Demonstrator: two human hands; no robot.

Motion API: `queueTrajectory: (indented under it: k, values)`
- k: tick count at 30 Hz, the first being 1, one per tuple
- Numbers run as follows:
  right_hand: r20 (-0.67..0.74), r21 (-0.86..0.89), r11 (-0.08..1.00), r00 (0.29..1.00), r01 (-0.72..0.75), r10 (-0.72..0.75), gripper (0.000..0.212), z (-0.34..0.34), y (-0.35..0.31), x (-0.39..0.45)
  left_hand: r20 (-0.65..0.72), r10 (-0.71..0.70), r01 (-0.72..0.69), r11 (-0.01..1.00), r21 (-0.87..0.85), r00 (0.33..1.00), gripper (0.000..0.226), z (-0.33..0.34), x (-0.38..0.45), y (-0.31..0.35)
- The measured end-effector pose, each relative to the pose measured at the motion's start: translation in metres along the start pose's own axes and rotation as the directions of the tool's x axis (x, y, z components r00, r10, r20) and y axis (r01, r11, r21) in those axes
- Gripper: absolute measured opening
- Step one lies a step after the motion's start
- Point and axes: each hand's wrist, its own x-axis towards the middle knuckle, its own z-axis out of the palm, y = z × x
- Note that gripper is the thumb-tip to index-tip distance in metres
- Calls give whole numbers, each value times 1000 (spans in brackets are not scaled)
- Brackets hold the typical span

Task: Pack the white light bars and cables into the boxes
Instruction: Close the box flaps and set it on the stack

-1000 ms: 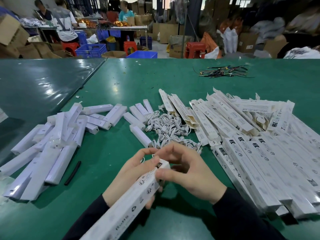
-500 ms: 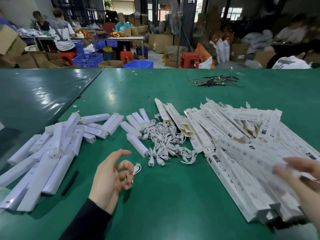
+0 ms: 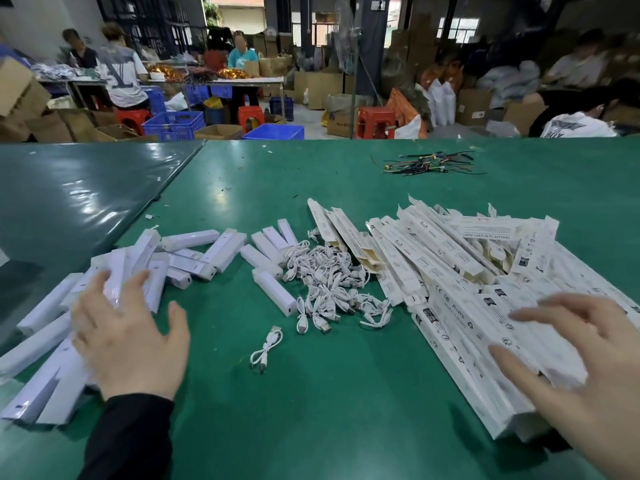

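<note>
Both my hands spread flat over the piles on the green felt table [image 3: 346, 427] — neither one grips anything.

My left hand [image 3: 128, 337], fingers splayed and straight, hangs over the heap of long white plastic light bars [image 3: 55, 344]; whether it touches them I cannot tell. My right hand [image 3: 585, 372] is spread too, fingers out over the stack of long white printed cardboard boxes [image 3: 460, 344]. Between my hands lies one coiled white cable [image 3: 266, 348] by itself, and just beyond it the tangled pile of white cables [image 3: 329, 282] — short white bars [image 3: 273, 289] lie at its left edge.
</note>
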Motion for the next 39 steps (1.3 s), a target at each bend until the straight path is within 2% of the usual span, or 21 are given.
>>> queueTrajectory:
  k: [2,4,7,10,12,13,16,19,23,27,29,31,33,35,36,37,38,39]
  values:
    - [-119,161,982,990,97,-78,24,6,-19,6,95,-149,133,980,150,984,54,2,6,-16]
    - [-105,272,952,988,140,-115,10,21,-42,14,210,-257,194,940,282,943,56,3,8,-24]
    - [165,270,956,973,113,-162,17,61,-66,24,267,-272,168,920,354,925,60,4,5,-23]
    - [413,189,977,894,102,-173,33,110,-78,35,270,-265,155,917,367,926,62,4,4,-20]
    - [438,147,986,889,76,-134,38,135,-79,42,259,-261,164,925,342,930,61,3,4,-18]
    - [405,95,993,909,63,-97,40,146,-76,47,243,-255,173,933,315,936,61,3,3,-17]
    - [277,-188,981,956,-42,94,48,166,-60,62,177,-197,159,965,208,964,57,3,0,-11]
    - [320,-409,905,909,-121,266,47,174,-41,68,120,-116,101,987,126,986,51,7,-3,-4]
    - [288,-536,844,934,-27,213,39,178,-39,65,92,-25,23,999,28,995,38,12,-9,5]
    - [257,-561,828,948,-13,189,30,177,-40,66,97,123,-109,985,-134,988,47,10,-15,16]
    - [178,-464,886,976,-31,127,36,174,-40,67,86,176,-156,968,-198,981,45,10,-17,19]
    - [9,-281,959,1000,-24,28,41,168,-44,66,65,195,-171,948,-268,979,34,10,-18,22]
    - [-179,-43,997,981,64,-71,40,163,-49,61,52,191,-163,929,-332,980,20,11,-21,26]
    - [-331,244,950,937,197,-109,39,157,-57,55,101,150,-94,901,-423,984,22,11,-25,30]
    - [-352,418,885,935,206,-52,38,152,-64,51,154,103,-11,863,-505,983,22,12,-26,31]
    - [-314,608,778,948,158,53,37,148,-72,47,245,42,119,787,-606,969,21,12,-26,33]
    - [-195,792,609,965,49,175,35,143,-81,43,368,4,275,658,-701,930,23,11,-26,37]
    - [-1,920,377,964,-103,265,34,139,-90,39,476,9,408,502,-763,879,32,9,-26,40]
